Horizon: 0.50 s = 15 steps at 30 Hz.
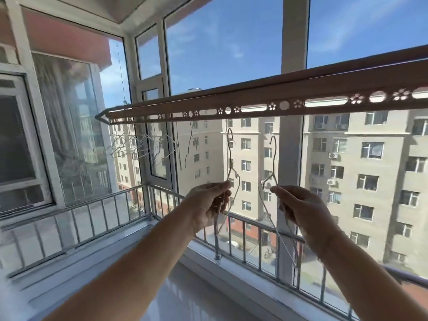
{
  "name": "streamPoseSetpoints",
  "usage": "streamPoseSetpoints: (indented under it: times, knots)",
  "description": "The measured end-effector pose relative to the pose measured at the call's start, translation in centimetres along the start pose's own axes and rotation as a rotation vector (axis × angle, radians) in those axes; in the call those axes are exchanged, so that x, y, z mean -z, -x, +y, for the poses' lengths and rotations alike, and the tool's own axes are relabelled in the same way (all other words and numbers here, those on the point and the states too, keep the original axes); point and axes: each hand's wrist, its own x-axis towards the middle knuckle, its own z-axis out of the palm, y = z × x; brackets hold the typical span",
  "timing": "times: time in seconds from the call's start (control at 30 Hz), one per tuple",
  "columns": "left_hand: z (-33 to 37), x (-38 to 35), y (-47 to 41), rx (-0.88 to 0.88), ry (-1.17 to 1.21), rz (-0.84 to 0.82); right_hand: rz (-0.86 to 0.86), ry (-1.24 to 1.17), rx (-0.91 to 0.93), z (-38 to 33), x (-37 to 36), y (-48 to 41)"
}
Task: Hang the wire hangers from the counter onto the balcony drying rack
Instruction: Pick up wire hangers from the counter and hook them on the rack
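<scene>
1. Two thin pale wire hangers, bare metal, hooks upward, just under the drying rack [254,101], apart from it.
2. Left hanger [231,158]: pinched at the shoulder in the grip of the left hand [208,206].
3. Right hanger [274,158], at 3 o'clock of it: pinched likewise by the right hand [300,208].
4. Hung hangers [143,147], tangled, at the rack's 9 o'clock end.
5. Rack: long brown bar, pierced with flower and round holes.
</scene>
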Motion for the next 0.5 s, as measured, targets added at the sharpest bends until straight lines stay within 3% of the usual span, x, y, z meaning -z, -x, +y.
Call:
streamPoseSetpoints:
  times: [0.5]
  knots:
    - [5.6, 5.6, -13.5, -0.131, 0.039, 0.027, -0.057, 0.049, 0.141, 1.2, -8.3, -16.0]
